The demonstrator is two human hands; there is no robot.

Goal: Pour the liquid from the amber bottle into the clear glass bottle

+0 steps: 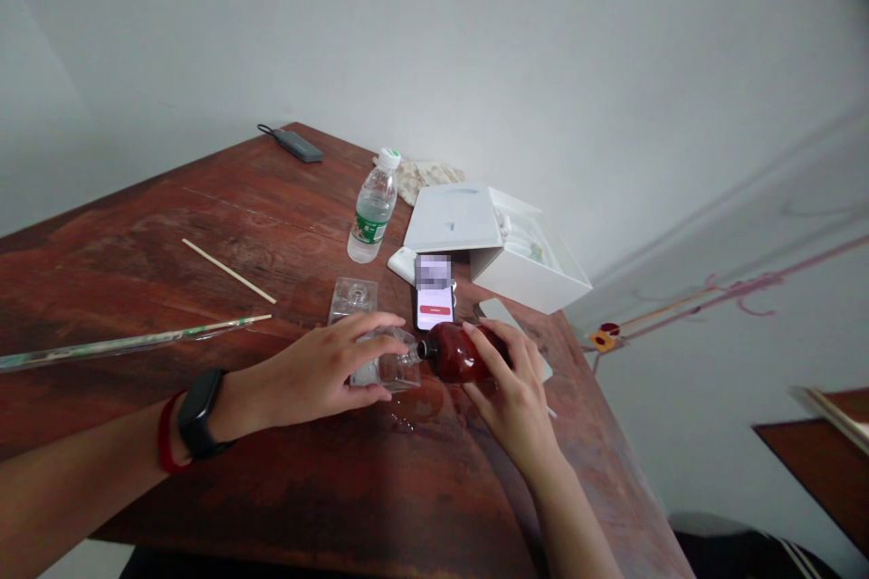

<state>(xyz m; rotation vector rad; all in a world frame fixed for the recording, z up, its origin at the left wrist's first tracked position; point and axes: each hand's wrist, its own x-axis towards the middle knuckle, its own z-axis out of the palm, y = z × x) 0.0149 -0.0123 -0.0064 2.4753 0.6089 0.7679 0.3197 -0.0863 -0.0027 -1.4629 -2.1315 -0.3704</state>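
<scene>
My left hand (326, 371) is wrapped round a clear glass bottle (390, 368) lying tilted on the red-brown wooden table (204, 235). My right hand (512, 389) grips a dark red bottle (458, 353), tipped sideways. The red bottle's dark neck meets the mouth of the glass bottle. A black band and a red cord sit on my left wrist. A second clear glass bottle (353, 297) stands just behind my left hand.
A phone (434, 294) with a lit screen lies behind the bottles. An open white box (495, 244), a plastic water bottle (373, 208), a cloth (424, 176), a dark power bank (297, 145), a wooden stick (227, 270) and a wrapped stick (128, 342) lie on the table.
</scene>
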